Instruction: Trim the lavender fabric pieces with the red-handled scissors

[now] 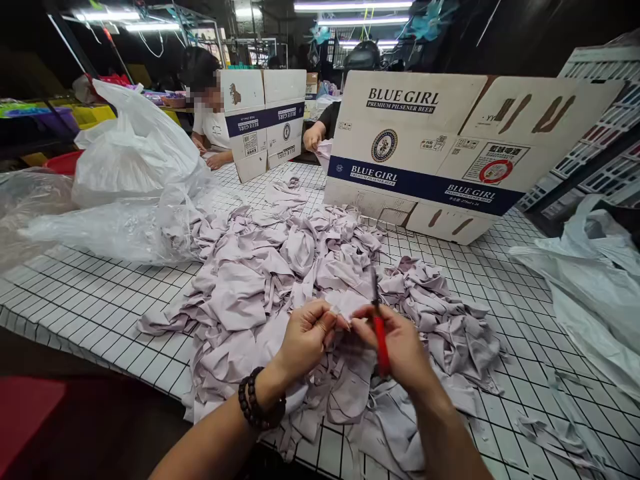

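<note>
Over a large heap of pale lilac cloth pieces (245, 287), my two hands meet near the middle of the view. My left hand (313, 330) pinches a bit of the lilac cloth between thumb and fingers; a dark beaded bracelet (255, 400) circles that wrist. Held in my right hand (400, 347) is a pair of scissors (381, 333) with a red handle and dark blades pointing up and away from me. The right thumb and a finger also reach the cloth by the left fingertips. The exact spot between the fingertips is too small to make out.
Cardboard beer-box panels (430, 147) stand upright across the grid-patterned table (115, 320). White plastic bags (135, 153) lie at left, another plastic bag (590, 273) at right. Cloth scraps (555, 437) lie front right. A person (213, 113) works behind the panels, and another person's hand (314, 135) shows between them.
</note>
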The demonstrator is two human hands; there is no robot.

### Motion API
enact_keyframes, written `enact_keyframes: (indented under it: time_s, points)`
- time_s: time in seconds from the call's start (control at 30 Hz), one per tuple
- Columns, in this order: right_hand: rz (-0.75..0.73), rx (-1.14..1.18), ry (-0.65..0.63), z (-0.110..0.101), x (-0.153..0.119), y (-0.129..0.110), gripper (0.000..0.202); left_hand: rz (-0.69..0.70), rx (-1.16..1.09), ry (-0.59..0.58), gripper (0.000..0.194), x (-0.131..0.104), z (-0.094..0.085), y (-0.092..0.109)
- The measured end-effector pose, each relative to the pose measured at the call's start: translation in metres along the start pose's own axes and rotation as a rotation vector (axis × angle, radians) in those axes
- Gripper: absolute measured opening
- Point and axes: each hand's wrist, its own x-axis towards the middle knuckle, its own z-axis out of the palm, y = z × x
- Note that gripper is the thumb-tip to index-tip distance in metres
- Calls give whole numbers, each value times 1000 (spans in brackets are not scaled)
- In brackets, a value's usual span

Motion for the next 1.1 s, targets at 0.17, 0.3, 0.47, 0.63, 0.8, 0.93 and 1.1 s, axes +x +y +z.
enact_keyframes:
  time_s: [0.17,0.3,0.47,0.63,0.8,0.93,1.1]
  points:
    - [-141,-699,-30,-33,-28,-26,30,19,114,13,38,1,-1,-6]
    - [-270,-904,-35,-26,-38,-23,28,69,216,5,31,-1,1,-7]
    - [-322,-938,-13,-17,-35,-15,31,53,220,-25,29,-2,3,-4]
    - [-333,-948,5,-16,-33,-19,35,42,215,-36,25,-2,3,-3]
    - [-341,-969,6,-16,-33,-20,29,46,218,-69,22,-2,2,-5]
    - [-314,-994,-7,-17,-33,-23,29,36,207,-62,23,-2,2,-4]
    - [-273,-990,-24,-18,-32,-23,28,10,179,-63,25,-2,3,-2]
